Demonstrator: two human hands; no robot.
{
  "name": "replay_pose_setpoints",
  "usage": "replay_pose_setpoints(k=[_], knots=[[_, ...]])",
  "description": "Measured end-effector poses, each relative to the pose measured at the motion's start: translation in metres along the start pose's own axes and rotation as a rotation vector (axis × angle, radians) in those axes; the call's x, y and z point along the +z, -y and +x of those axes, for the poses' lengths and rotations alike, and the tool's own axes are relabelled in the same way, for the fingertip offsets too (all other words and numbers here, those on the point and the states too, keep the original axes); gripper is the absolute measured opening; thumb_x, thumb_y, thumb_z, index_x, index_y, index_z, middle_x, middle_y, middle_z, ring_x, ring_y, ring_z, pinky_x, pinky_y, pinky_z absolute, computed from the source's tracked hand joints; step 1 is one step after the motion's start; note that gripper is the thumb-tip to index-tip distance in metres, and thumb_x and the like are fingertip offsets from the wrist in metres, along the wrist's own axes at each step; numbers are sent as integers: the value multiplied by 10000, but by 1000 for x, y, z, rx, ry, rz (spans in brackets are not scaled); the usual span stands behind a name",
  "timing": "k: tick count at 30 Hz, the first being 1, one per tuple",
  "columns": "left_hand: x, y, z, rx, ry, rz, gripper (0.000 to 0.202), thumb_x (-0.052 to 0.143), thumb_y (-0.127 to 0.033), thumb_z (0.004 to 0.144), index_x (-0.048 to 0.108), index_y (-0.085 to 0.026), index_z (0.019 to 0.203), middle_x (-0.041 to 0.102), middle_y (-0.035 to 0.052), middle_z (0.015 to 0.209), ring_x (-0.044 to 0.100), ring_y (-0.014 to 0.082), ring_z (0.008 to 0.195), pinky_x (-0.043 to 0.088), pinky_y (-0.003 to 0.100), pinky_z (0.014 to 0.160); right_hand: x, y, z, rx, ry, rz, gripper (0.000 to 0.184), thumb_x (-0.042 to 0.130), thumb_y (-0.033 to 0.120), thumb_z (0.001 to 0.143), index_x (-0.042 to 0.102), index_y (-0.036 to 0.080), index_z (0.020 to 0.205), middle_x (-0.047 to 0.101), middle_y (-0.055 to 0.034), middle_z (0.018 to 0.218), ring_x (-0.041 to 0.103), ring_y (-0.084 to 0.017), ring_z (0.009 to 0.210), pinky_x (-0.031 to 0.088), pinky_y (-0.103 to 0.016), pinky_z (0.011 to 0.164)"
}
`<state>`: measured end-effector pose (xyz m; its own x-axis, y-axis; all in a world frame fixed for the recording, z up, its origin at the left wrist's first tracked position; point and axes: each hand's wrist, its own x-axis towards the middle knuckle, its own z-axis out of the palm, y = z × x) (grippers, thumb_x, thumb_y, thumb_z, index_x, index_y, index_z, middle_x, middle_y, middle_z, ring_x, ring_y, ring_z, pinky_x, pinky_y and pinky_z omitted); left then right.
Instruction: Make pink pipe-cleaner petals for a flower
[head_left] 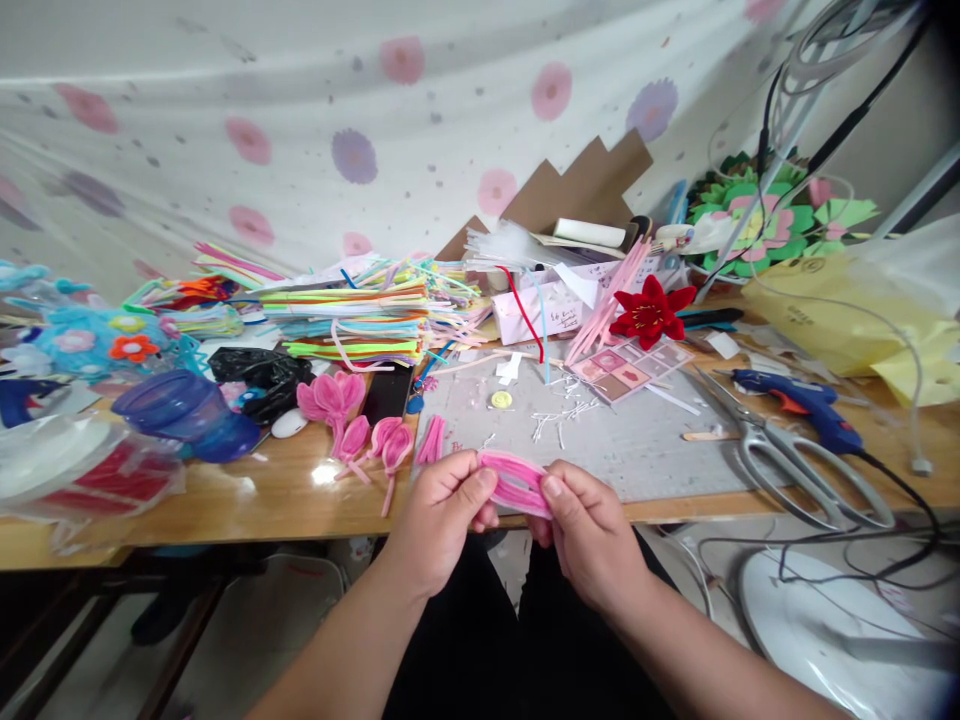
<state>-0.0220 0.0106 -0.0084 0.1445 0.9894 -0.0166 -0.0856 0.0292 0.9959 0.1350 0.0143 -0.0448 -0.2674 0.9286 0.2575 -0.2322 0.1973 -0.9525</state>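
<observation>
Between my two hands, at the front edge of the table, a loop of pink pipe cleaners [516, 484] is stretched sideways, with a narrow gap in its middle. My left hand [448, 505] pinches its left end between thumb and fingers. The right end is pinched the same way by my right hand [589, 525]. Just beyond my left hand lies a small bundle of pink pipe cleaners [430, 440]. Finished-looking pink pipe-cleaner flowers [332, 402] rest to the left of it.
A grey cutting mat [645, 455] carries white stamens [561, 412] and a yellow disc [501, 400]. To the right are large scissors [795, 460] and a blue glue gun [802, 400]. Pipe cleaner bundles [352, 320] fill the back, near a red flower [652, 312]. A blue jar [187, 415] lies left.
</observation>
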Motion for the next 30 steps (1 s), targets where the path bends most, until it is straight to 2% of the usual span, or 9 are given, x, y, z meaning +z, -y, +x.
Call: replay_pose_setpoints(k=[3, 9, 13, 17, 21, 23, 25, 27, 30], knots=[[0, 0, -1, -4, 22, -23, 269, 570, -376, 873, 586, -153, 724, 524, -28, 560, 473, 97, 536, 371, 218, 529, -2, -1, -1, 35, 40, 32, 377, 414, 418, 974, 478, 192, 679, 502, 22, 558, 440, -107, 485, 357, -229, 507], [3, -5, 5, 67, -103, 10, 242, 570, -348, 871, 551, -174, 703, 511, -32, 605, 478, 109, 584, 386, 227, 576, -3, 7, 2, -140, 39, -414, 373, 425, 344, 960, 468, 188, 624, 457, 16, 568, 437, -114, 522, 329, -239, 516], [1, -5, 7, 83, -105, 154, 242, 592, -316, 848, 545, -170, 661, 511, -39, 569, 471, 104, 550, 374, 217, 552, -2, 5, 1, -40, 66, -302, 376, 419, 369, 963, 485, 189, 641, 469, 21, 547, 433, -110, 489, 335, -236, 497], [-4, -7, 4, 70, -79, 336, 247, 569, -310, 854, 554, -170, 651, 531, -35, 541, 499, 112, 528, 381, 216, 530, -4, -1, -1, -17, 1, -141, 388, 438, 403, 958, 510, 185, 644, 507, 14, 540, 467, -112, 493, 361, -230, 495], [-8, -7, 4, 57, -123, 420, 235, 578, -324, 852, 577, -171, 674, 546, -32, 555, 516, 119, 548, 393, 219, 553, -5, -3, 0, 126, 87, -42, 393, 489, 465, 925, 513, 180, 655, 540, 13, 548, 463, -93, 444, 353, -207, 441], [-5, -4, 5, 52, -162, 313, 220, 596, -345, 843, 595, -170, 710, 557, -25, 590, 526, 123, 578, 409, 223, 576, -3, -2, 1, 199, 109, -10, 415, 503, 513, 903, 522, 177, 662, 554, 6, 555, 468, -94, 427, 345, -201, 405], [4, 0, 4, 55, -177, 105, 211, 611, -367, 835, 609, -170, 761, 583, -11, 668, 549, 133, 634, 437, 237, 615, 0, -1, 2, 187, 43, -33, 425, 501, 522, 901, 533, 174, 658, 544, 6, 543, 460, -98, 416, 351, -209, 400], [15, 6, 2, 35, -131, -84, 199, 632, -368, 822, 627, -170, 833, 608, 9, 749, 570, 148, 694, 462, 258, 652, 3, 0, 3, 96, -62, -77, 409, 516, 480, 907, 546, 176, 634, 535, -2, 574, 476, -111, 467, 392, -226, 445], [27, 12, -3, -16, -47, -152, 192, 632, -342, 827, 650, -162, 893, 626, 24, 765, 566, 153, 699, 473, 262, 638, 4, -1, 3, -28, -145, -114, 379, 559, 411, 895, 596, 179, 598, 521, -44, 764, 512, -151, 664, 439, -244, 529]])
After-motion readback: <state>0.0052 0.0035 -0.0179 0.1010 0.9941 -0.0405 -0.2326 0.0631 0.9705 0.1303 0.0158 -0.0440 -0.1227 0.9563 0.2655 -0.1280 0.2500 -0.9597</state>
